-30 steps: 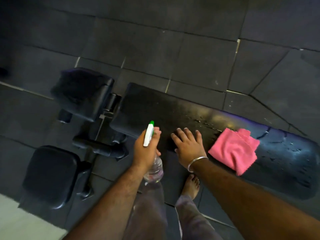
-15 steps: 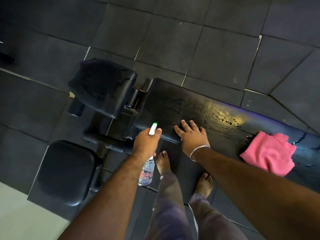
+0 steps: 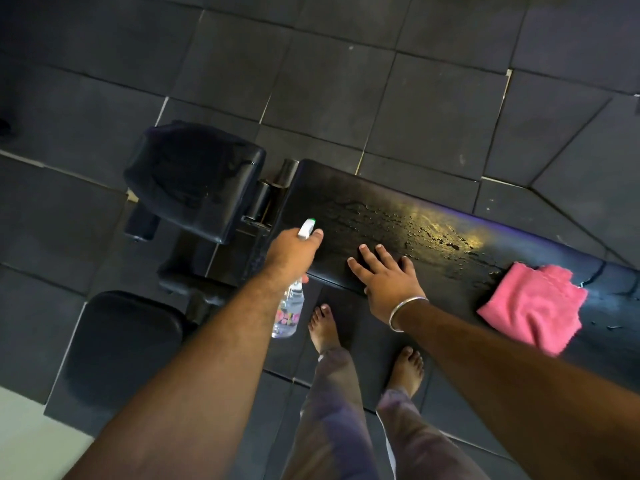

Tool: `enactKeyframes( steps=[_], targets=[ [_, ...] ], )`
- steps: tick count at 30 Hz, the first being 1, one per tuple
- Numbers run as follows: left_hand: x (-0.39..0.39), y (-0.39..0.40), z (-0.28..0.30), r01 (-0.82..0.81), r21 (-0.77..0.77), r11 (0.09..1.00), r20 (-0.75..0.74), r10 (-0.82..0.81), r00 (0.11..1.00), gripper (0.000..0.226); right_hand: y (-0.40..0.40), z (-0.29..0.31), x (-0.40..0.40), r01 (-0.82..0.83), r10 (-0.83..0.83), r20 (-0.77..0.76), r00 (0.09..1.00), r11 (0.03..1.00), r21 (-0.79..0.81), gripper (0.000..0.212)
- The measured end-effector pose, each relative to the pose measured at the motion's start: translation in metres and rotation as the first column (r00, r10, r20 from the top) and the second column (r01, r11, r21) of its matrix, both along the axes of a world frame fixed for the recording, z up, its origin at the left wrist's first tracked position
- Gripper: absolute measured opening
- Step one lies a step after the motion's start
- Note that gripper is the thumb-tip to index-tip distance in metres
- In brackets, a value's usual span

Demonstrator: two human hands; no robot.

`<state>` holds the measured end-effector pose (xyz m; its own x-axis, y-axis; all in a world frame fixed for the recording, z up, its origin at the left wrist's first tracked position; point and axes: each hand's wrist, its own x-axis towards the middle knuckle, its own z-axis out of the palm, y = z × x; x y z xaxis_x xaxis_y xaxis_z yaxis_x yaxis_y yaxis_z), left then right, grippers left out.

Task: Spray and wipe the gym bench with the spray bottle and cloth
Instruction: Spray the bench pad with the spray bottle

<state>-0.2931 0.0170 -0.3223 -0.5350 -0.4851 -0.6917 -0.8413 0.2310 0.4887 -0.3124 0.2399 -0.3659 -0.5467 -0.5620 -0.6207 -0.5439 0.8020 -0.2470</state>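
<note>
Black padding covers the bench (image 3: 433,216), which runs from the centre of the view off to the right. Its top is wet: droplets and smears are seen across the middle, and a yellowish gleam is caught on them. A crack-like line is visible in the pad near the right end. Beyond the left end of the pad, a separate black seat pad (image 3: 194,178) is tilted on the frame, and another dark pad (image 3: 121,344) lies lower left.

A clear plastic bottle (image 3: 288,311) with a white spray head and green tip is held in the left hand (image 3: 291,252). The fingers are curled round the neck, with the forefinger laid along the top of the head. The nozzle is pointed at the left end of the bench, just over its near edge, while the body hangs down below the hand.

The right hand (image 3: 386,278) is laid flat on the near edge of the bench, fingers straight and spread, nothing gripped. A metal bangle (image 3: 403,311) is worn on that wrist.

A pink cloth (image 3: 533,306) is left crumpled on the pad, well to the right of the right hand and apart from it.

Dark rubber floor tiles (image 3: 346,81) are seen all round, and two bare feet (image 3: 323,327) are planted on them beside the bench.
</note>
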Motion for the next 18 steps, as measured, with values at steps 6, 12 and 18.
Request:
enactKeyframes(
  steps=[6, 12, 18],
  targets=[
    [-0.068, -0.006, 0.005, 0.061, -0.064, 0.996, 0.073, -0.056, 0.996, 0.046, 0.004, 0.001, -0.010, -0.049, 0.050, 0.026, 0.998, 0.999, -0.012, 0.081],
    [-0.041, 0.011, 0.017, 0.171, -0.089, 0.981, 0.063, -0.166, 0.984, 0.034, 0.014, 0.012, -0.015, -0.022, 0.023, 0.020, 1.000, 0.998, -0.053, 0.068],
    [0.055, 0.056, 0.012, 0.199, 0.048, 0.979, 0.172, -0.204, 0.964, 0.035, 0.058, 0.019, 0.010, 0.032, -0.033, -0.092, 0.995, 0.999, -0.011, 0.055]
  ],
)
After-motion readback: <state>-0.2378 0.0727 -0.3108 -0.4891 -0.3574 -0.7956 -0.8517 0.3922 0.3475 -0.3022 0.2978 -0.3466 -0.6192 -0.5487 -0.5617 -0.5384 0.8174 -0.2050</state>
